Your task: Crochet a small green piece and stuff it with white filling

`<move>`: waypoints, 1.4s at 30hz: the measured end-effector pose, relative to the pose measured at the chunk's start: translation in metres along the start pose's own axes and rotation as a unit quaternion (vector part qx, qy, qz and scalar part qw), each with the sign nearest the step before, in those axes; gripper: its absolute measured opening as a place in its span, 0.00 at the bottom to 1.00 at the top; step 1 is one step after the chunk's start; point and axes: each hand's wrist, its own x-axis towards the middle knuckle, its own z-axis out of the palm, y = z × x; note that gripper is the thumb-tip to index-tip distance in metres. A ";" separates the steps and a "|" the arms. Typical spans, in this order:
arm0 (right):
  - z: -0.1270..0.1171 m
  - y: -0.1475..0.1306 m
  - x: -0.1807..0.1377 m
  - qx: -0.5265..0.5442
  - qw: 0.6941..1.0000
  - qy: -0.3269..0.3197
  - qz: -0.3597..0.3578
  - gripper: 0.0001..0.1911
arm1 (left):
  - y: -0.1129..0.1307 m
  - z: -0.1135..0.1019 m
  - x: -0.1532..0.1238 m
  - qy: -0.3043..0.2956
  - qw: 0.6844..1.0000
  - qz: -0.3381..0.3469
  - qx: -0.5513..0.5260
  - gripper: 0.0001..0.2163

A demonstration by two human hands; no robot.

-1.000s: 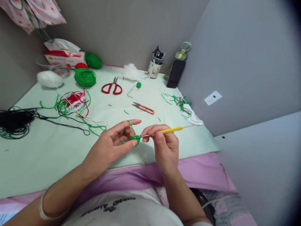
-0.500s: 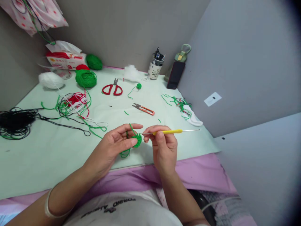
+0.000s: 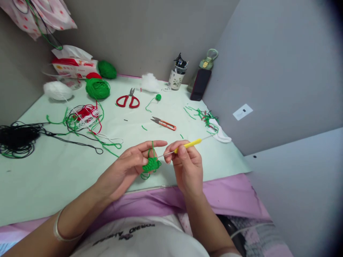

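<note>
My left hand (image 3: 128, 164) pinches a small green crochet piece (image 3: 150, 165) between thumb and fingers, just above the front of the table. Green yarn runs up from the piece over the outstretched index finger, and loops of it dangle below. My right hand (image 3: 187, 164) grips a crochet hook (image 3: 191, 144) by its yellow handle. One metal end of the hook reaches the upper edge of the green piece; the other points up to the right. Whether the tip sits inside a stitch is too small to tell.
Orange thread snips (image 3: 167, 124) and red-handled scissors (image 3: 128, 101) lie beyond my hands. To the left are tangled yarn (image 3: 85, 116), black cord (image 3: 18, 137) and green yarn balls (image 3: 98, 88). At the back right stand a pen cup (image 3: 176, 77) and a phone (image 3: 200, 85) against a bottle.
The green piece has turned and shows more of its stitched face, with the left thumb drawn back. The hook has tilted, its far end rising, and the left index finger is stretched further right.
</note>
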 end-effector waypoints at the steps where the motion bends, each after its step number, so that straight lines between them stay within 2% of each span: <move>1: 0.000 -0.001 0.001 0.007 1.000 0.000 0.013 0.12 | 0.000 -0.001 0.001 0.000 1.000 0.002 -0.005 0.19; 5: 0.000 -0.001 -0.001 0.050 0.998 -0.005 0.047 0.12 | -0.004 -0.002 0.002 0.015 0.999 0.024 0.038 0.19; 7: 0.001 0.000 -0.005 0.033 0.999 -0.020 0.020 0.10 | -0.007 -0.002 0.001 0.017 0.996 0.043 0.082 0.20; 11: 0.003 0.004 -0.010 -0.083 0.994 -0.034 -0.062 0.09 | -0.010 0.000 -0.001 0.033 0.987 0.073 0.140 0.21; 14: 0.003 0.005 -0.011 -0.086 0.993 -0.022 -0.072 0.09 | -0.009 0.000 -0.001 0.048 0.987 0.073 0.136 0.21; 21: -0.002 0.003 -0.005 0.000 0.999 -0.026 -0.023 0.11 | -0.005 -0.001 -0.001 0.067 0.986 0.090 0.126 0.20; 25: -0.002 -0.003 -0.010 -0.081 0.993 -0.042 -0.072 0.11 | -0.005 -0.001 -0.002 0.080 0.981 0.098 0.149 0.19; 28: -0.002 -0.006 -0.015 -0.216 0.958 -0.059 -0.177 0.12 | -0.006 0.003 -0.003 0.107 0.972 0.116 0.177 0.19; 31: -0.002 -0.005 -0.019 -0.358 0.874 -0.090 -0.316 0.13 | -0.007 0.010 -0.003 0.145 0.964 0.137 0.178 0.21; 33: -0.002 -0.002 -0.021 -0.444 0.811 -0.096 -0.368 0.15 | -0.008 0.012 -0.003 0.151 0.970 0.129 0.141 0.23; 34: -0.002 0.000 -0.021 -0.470 0.792 -0.091 -0.379 0.16 | -0.009 0.013 -0.002 0.141 0.977 0.115 0.109 0.24; 35: -0.002 0.001 -0.021 -0.477 0.789 -0.085 -0.378 0.17 | -0.009 0.012 -0.001 0.124 0.985 0.093 0.073 0.25; 36: -0.002 0.002 -0.021 -0.463 0.803 -0.077 -0.368 0.17 | -0.008 0.010 -0.001 0.106 0.991 0.067 0.037 0.25; 37: -0.002 0.002 -0.020 -0.426 0.833 -0.060 -0.348 0.16 | -0.008 0.008 0.000 0.090 0.995 0.041 0.004 0.25; 39: -0.002 0.001 -0.017 -0.303 0.911 -0.011 -0.280 0.13 | -0.006 0.004 0.001 0.077 0.996 0.012 -0.040 0.23; 40: -0.001 0.001 -0.015 -0.234 0.942 0.007 -0.239 0.12 | -0.004 0.003 0.001 0.080 0.996 0.010 -0.047 0.22; 42: 0.000 0.001 -0.011 -0.126 0.978 0.010 -0.164 0.11 | -0.003 0.003 0.002 0.081 0.996 0.025 -0.040 0.21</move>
